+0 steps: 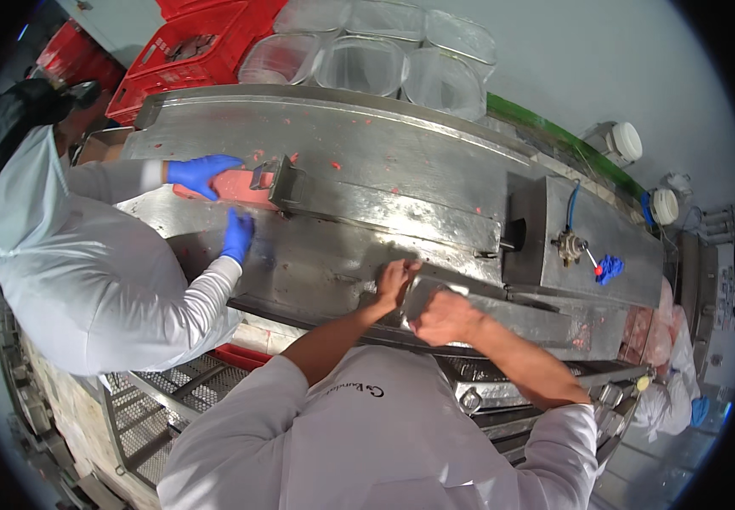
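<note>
A long steel bench (435,161) runs across the view, its top smeared and dotted with red scraps. At its far edge stand clear plastic tubs (367,61), with red crates (193,47) beyond the far left corner. A steel box (588,238) with a blue hose and a small valve sits at the right end, a blue rag (610,269) beside it. Below the near edge lies a metal grating (167,395). The floor beyond is pale grey.

Both of the person's bare forearms come up from the near edge in rolled white sleeves. The left hand (394,282) lies on the near part of the bench, fingers curled down onto the left end of a long steel bar (490,297) that runs along the near edge toward the right end. The right hand (445,318) is a closed fist clamped on that same bar, just to the right of the left hand. Whether the left grip closes fully around the bar I cannot tell.

At the left end a co-worker (87,280) in white presses 2 blue gloves (204,172) to the bench, one on a red slab (235,187) beside a steel bracket (286,183), the other nearer the near edge.
</note>
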`<state>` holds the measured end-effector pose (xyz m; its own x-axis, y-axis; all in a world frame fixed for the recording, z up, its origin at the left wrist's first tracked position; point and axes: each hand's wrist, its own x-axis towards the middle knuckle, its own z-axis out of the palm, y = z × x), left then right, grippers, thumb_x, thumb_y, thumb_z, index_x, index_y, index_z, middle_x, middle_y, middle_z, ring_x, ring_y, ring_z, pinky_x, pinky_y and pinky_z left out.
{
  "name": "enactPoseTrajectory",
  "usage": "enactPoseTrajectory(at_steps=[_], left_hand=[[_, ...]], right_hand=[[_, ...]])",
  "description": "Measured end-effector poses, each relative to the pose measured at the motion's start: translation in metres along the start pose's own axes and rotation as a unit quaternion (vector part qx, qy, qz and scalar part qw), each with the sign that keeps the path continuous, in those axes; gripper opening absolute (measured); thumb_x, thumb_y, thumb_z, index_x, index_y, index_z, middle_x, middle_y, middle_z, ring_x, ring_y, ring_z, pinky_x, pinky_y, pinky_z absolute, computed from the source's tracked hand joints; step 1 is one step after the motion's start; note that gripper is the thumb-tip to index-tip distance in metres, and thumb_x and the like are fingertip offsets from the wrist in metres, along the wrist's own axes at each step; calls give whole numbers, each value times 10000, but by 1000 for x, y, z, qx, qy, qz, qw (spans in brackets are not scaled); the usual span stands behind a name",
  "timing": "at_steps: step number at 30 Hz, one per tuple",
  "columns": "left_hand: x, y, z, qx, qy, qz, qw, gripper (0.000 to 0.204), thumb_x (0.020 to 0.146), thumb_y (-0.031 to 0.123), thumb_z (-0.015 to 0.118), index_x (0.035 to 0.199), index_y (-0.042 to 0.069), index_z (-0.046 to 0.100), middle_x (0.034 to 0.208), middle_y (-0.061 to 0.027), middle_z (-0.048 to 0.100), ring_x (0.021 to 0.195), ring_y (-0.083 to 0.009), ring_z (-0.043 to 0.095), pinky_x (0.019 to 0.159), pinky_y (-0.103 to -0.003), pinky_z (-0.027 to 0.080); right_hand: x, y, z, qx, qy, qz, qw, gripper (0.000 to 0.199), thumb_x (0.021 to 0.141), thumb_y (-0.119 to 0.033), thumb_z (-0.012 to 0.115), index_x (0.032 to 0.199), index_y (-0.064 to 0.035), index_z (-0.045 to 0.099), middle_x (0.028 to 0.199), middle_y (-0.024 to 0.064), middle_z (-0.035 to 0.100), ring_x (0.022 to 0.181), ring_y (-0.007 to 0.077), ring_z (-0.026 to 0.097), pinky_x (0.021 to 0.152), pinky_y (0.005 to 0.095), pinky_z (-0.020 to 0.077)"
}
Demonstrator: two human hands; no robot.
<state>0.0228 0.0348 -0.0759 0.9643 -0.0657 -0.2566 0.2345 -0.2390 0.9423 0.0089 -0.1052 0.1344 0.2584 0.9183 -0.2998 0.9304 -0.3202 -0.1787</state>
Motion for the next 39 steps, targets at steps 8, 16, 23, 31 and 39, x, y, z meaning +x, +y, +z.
enactPoseTrajectory(at_steps=[8,16,23,31,39], left_hand=[[0,1,-88,435,55,-93,894,473,955,416,624,1148,-15,645,1122,-253,669,1056,-428,638,924,-542,479],[103,40,-189,521,299,-20,799,521,935,269,638,1339,-33,510,1211,-231,616,1171,-404,577,982,-497,421],[137,45,-274,289,255,-95,918,332,1009,325,617,1120,30,720,840,-125,739,762,-257,695,733,-442,518],[144,98,-356,217,258,-62,939,319,992,308,649,1041,15,766,781,-85,712,752,-184,645,740,-371,513],[85,243,-430,378,351,78,853,401,970,398,559,928,55,762,842,-245,696,813,-430,680,750,-519,516]], right_hand=[[85,-2,148,105,-26,-28,994,344,950,-328,571,707,-124,702,694,95,704,684,291,713,583,440,548],[85,79,158,307,217,150,914,382,861,-370,720,1054,-47,657,1122,153,669,1117,341,615,982,474,461],[65,187,137,125,231,343,902,1147,706,-505,843,1578,-45,256,1494,247,396,1416,400,370,1163,623,256],[126,183,98,169,211,324,907,1261,613,-481,909,1588,-61,228,1515,225,389,1421,383,379,1162,604,270],[235,141,42,120,396,276,867,1117,653,-460,905,1488,26,346,1440,232,474,1374,381,435,1121,523,341]])
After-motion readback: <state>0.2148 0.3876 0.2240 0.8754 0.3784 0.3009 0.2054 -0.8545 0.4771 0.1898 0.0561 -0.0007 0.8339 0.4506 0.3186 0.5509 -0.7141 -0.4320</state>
